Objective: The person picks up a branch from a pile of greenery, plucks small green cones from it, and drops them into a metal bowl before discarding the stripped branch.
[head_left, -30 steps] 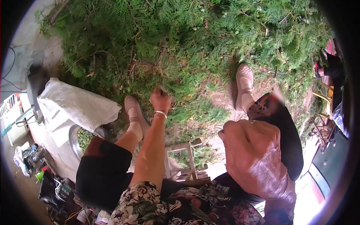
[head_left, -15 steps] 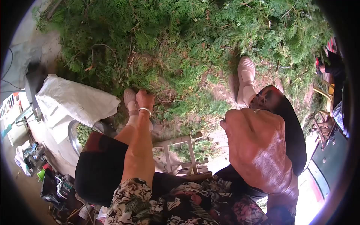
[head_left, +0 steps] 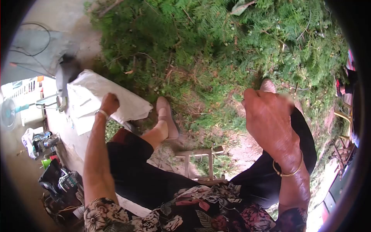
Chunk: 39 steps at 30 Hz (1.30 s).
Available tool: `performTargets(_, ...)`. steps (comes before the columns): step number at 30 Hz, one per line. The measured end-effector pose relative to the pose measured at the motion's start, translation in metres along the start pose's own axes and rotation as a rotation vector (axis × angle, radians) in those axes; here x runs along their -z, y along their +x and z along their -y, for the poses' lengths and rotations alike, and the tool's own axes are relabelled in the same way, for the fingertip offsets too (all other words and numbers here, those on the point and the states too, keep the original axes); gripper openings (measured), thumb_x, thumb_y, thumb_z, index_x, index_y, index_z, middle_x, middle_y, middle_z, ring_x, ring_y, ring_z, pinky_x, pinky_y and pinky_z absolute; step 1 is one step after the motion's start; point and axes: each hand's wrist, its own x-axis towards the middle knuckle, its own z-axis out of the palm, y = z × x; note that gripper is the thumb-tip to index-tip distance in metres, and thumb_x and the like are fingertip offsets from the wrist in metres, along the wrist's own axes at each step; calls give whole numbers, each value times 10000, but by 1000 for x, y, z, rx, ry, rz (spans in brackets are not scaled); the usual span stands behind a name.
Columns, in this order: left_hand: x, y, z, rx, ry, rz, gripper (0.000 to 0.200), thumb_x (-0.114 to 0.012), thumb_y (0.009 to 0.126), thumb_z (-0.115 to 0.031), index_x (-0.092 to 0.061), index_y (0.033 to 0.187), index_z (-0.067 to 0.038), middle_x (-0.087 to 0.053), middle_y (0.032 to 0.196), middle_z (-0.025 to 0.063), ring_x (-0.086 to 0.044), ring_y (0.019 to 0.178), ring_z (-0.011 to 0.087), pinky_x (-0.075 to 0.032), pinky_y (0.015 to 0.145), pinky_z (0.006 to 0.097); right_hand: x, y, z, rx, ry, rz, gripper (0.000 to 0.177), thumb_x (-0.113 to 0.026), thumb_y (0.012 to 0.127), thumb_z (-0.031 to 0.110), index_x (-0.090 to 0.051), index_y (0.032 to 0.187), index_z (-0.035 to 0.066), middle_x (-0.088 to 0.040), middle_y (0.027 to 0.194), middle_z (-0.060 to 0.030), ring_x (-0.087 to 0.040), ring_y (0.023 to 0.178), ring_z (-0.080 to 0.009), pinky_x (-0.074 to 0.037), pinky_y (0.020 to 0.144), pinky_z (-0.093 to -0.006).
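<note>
My left hand [head_left: 109, 103], a bracelet at its wrist, is closed and hovers over a white sack [head_left: 129, 102]. Close below it, small green pieces [head_left: 113, 128] show beside my knee; their container is mostly hidden. My right hand [head_left: 270, 118] is closed, its back toward me, in front of my right knee and partly over my right shoe [head_left: 268, 86]. Whatever either hand holds is hidden by the fingers. Beyond both hands lies a broad heap of leafy green conifer branches [head_left: 216, 50], with loose sprigs scattered toward my feet.
A low wooden frame [head_left: 205, 153] lies between my legs. At left are a fan [head_left: 8, 114], a cable [head_left: 49, 36], a green cup [head_left: 45, 163] and cluttered items. Wooden chair parts [head_left: 343, 115] stand along the right edge.
My left hand has moved from beside my left shoe up and left to above the white sack. My right hand has moved forward and right. The view has shifted left.
</note>
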Motion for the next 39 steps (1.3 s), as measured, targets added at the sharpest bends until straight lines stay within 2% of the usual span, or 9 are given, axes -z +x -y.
performTargets(1, 12, -22, 20, -40, 121, 58, 157, -533, 702, -56, -646, 649, 40, -600, 543, 151, -602, 475, 203, -487, 455, 340, 1, 1, 1, 10, 7, -17, 119, -554, 669, -13, -535, 784, 9, -592, 688, -148, -619, 699, -324, -456, 645, -456)
performTargets(3, 41, -70, 21, 309, 52, 225, 141, -574, 656, -100, -656, 641, 14, -616, 663, 210, -646, 662, 326, -510, 643, 408, 1, 4, 4, -11, -7, 23, 114, -560, 677, -6, -537, 788, 13, -598, 712, -147, -620, 726, -332, -451, 677, -451)
performTargets(5, 46, -117, 46, 276, -77, 429, 227, -648, 679, -184, -694, 806, -2, -663, 806, 195, -652, 801, 316, -509, 767, 389, -2, 3, 4, 17, -23, -22, 111, -556, 685, -5, -541, 794, 15, -597, 713, -148, -614, 720, -335, -446, 673, -452)
performTargets(10, 14, -171, 45, 424, 241, 206, 590, -765, 644, -347, -608, 1120, -35, -621, 1075, 208, -578, 1025, 350, -441, 915, 405, -1, 4, 7, 35, -30, -4, 112, -542, 706, -1, -552, 816, 17, -593, 712, -150, -591, 697, -339, -433, 658, -455)
performTargets(13, 18, -117, 39, 43, -58, 217, 544, -761, 650, -293, -612, 1074, 14, -632, 994, 232, -595, 984, 351, -469, 855, 408, -5, 3, 9, 20, -81, 21, 107, -526, 722, 1, -562, 821, 21, -589, 707, -148, -577, 679, -337, -428, 643, -453)
performTargets(19, -41, 37, -63, -131, -15, 244, 504, -711, 681, -271, -607, 1070, 33, -646, 903, 223, -621, 878, 373, -489, 808, 422, -9, 9, 9, 91, -86, 370, 106, -546, 693, 26, -564, 795, -1, -589, 726, -157, -592, 710, -329, -446, 655, -428)
performTargets(28, -201, 106, -181, 219, -177, -147, 631, -707, 763, -326, -419, 1231, -16, -557, 1096, 274, -549, 1037, 385, -481, 851, 440, -20, 16, 12, 151, -77, 521, 281, -578, 683, 40, -549, 949, -44, -579, 786, -143, -595, 761, -269, -448, 670, -376)
performTargets(32, -212, 90, -206, 406, -333, -126, 294, -580, 731, -11, -612, 1023, -29, -633, 966, 217, -592, 924, 393, -478, 784, 460, -17, 16, 11, 155, -4, 484, 290, -575, 678, 31, -543, 952, -58, -572, 771, -159, -593, 752, -283, -446, 671, -383)
performTargets(39, -95, 73, -241, 149, -856, -373, 217, -573, 722, -3, -640, 928, 14, -635, 756, 207, -620, 704, 365, -482, 657, 409, -14, 24, 15, 111, -5, 223, 243, -589, 708, 23, -513, 924, -58, -566, 767, -193, -604, 739, -335, -469, 629, -423)
